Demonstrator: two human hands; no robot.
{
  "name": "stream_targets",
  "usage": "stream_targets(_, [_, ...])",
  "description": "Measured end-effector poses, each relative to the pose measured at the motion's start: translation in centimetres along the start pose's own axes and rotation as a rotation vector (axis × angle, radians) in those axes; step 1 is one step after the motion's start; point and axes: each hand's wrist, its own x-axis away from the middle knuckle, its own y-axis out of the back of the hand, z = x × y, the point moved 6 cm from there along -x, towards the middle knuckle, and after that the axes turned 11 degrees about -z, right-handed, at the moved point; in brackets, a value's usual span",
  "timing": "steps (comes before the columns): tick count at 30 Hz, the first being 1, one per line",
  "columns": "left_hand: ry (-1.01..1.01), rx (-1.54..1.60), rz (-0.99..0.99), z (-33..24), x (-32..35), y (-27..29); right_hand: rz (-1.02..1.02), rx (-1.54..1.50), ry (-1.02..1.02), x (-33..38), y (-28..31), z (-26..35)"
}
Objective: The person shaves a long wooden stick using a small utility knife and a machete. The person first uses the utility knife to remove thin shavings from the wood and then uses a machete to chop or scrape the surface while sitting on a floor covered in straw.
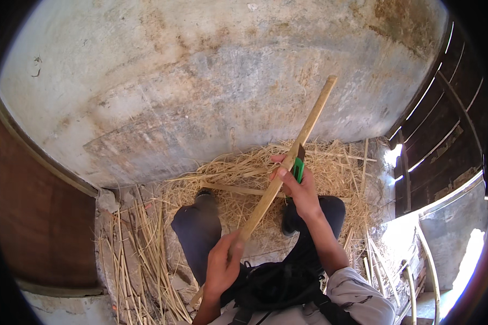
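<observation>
A long, pale bamboo strip (312,118) slants across in front of me, its far end up and to the right before the wall. Wrapped round its lower part is my left hand (223,265), closed. My right hand (302,189) is closed on a green-handled utility knife (297,169), whose dark blade lies against the strip's right edge. The thumb and fingertips of this hand also touch the strip about midway along. Between my knees, another flat bamboo piece (236,189) lies on the heap of shavings.
Curly bamboo shavings (238,168) cover the ground around my feet. Several thin split strips (141,260) lie at the left. Ahead stands a stained plaster wall (200,86); a brown panel (38,211) is at left, and dark wooden boards (439,130) at right. Some poles (429,260) lean lower right.
</observation>
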Motion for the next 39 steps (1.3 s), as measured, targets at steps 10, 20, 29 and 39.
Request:
stream_targets(10, [0.154, 0.114, 0.339, 4.0, -0.3, 1.3, -0.129, -0.160, 0.087, -2.3, 3.7, 2.5])
stream_targets(20, [0.172, 0.196, 0.186, 3.7, -0.5, 0.8, -0.236, 0.077, 0.207, -1.8, 4.4, 2.3])
stream_targets(29, [0.082, 0.267, 0.053, -0.3, -2.4, -0.1, 0.177, 0.458, 0.551, 4.2, 1.7, -0.8])
stream_targets(39, [0.232, 0.445, 0.118, -1.4, -2.5, -1.1, 0.360, 0.622, 0.859, 6.4, -1.3, 0.2])
